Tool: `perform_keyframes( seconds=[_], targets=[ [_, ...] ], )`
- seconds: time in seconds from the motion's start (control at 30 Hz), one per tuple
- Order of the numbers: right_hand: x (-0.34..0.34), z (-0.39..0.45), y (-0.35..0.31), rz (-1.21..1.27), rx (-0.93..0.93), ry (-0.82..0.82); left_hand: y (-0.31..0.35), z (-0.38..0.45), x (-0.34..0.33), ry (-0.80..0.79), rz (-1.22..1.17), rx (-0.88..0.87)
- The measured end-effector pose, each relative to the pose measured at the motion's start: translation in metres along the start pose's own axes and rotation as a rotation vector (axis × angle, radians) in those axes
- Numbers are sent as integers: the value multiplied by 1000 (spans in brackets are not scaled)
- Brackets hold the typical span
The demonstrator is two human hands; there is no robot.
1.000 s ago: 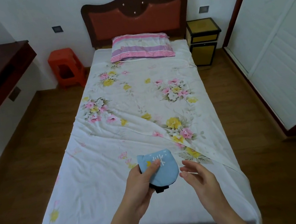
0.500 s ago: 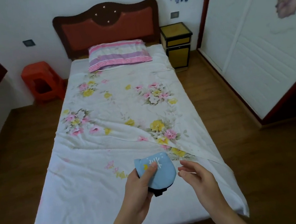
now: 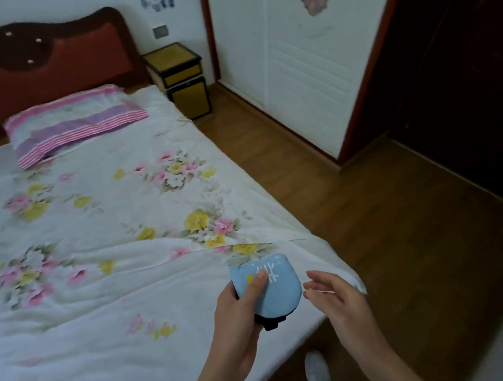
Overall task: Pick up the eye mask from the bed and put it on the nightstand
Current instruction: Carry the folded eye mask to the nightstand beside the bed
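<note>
My left hand (image 3: pixel 239 320) grips a folded light-blue eye mask (image 3: pixel 278 285) with a white printed mark and a black strap hanging below, held over the bed's near right corner. My thumb presses on its front. My right hand (image 3: pixel 336 298) hovers just right of the mask, fingers apart, holding nothing. The yellow and black nightstand (image 3: pixel 180 79) stands far off beside the headboard, at the bed's right side.
The bed (image 3: pixel 93 281) has a white floral sheet and a striped pink pillow (image 3: pixel 72 126). A strip of wooden floor (image 3: pixel 328 204) runs along the bed's right side to the nightstand, bordered by white wardrobe doors (image 3: pixel 303 50). My shoes show below.
The view has swung right and nearer the bed's right corner. The mask stays in my left hand; my right hand stays open beside it.
</note>
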State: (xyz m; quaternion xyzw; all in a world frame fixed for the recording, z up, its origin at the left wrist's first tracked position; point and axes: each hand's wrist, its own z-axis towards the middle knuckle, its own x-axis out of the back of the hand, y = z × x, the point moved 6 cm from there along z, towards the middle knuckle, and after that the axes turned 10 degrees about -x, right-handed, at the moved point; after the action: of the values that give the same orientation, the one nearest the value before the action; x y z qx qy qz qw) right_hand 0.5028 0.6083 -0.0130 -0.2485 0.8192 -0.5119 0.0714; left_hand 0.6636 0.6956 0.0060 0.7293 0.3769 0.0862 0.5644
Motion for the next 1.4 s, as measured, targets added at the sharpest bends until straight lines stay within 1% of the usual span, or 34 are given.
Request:
perform_keyframes(
  seconds=[0.3, 0.43, 0.6, 0.8, 1.03, 1.17, 1.4],
  targets=[
    [75, -18, 21, 159, -39, 220, -25, 10, -86, -227, 91, 85],
    [113, -11, 26, 208, -49, 286, -35, 19, -134, -329, 126, 115],
    [169, 12, 29, 241, -55, 345, -51, 40, -200, -395, 183, 143],
    [254, 55, 20, 259, -54, 373, -66, 74, -290, -396, 176, 164],
    [357, 110, -3, 228, -31, 350, -81, 109, -398, -372, 156, 155],
    [391, 135, -11, 252, -35, 326, -88, 126, -437, -374, 182, 169],
    [427, 188, -28, 302, -36, 275, -94, 169, -482, -363, 178, 169]
  ],
)
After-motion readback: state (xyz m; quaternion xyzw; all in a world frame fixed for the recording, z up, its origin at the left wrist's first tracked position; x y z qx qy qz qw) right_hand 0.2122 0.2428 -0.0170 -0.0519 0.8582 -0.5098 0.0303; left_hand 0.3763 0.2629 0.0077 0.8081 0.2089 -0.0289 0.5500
